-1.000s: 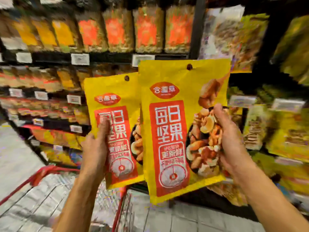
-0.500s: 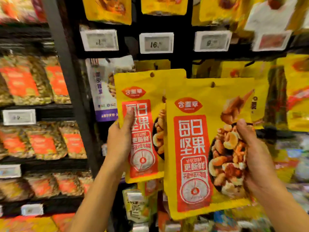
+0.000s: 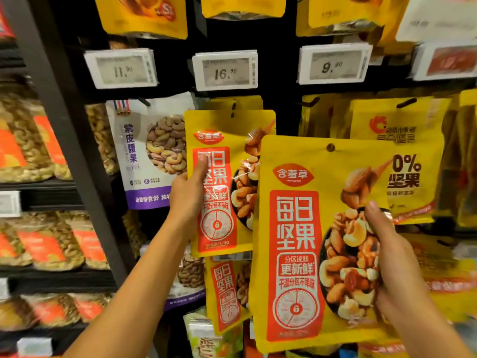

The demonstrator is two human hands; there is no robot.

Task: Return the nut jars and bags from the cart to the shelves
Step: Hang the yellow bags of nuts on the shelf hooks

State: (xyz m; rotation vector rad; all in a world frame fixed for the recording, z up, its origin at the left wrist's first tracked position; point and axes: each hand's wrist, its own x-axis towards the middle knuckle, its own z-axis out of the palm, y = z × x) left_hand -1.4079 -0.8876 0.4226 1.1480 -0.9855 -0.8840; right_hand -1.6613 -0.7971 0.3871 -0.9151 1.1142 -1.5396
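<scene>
Neither of the 2 yellow bags looks hung yet. The left hand (image 3: 189,200) pinches the left bag (image 3: 222,223) up at the middle hook (image 3: 233,111), under the 16.80 price tag (image 3: 225,69); the right hand (image 3: 392,257) grips the right bag (image 3: 296,241) just beside it.

Both bare forearms reach up and forward from bottom of view. Left grip (image 3: 189,195) higher and farther out, thumb laid across front of far bag (image 3: 216,121), fingers hidden behind it. Right grip (image 3: 392,267) lower and nearer, thumb on front of near bag (image 3: 296,161), fingers behind.
</scene>
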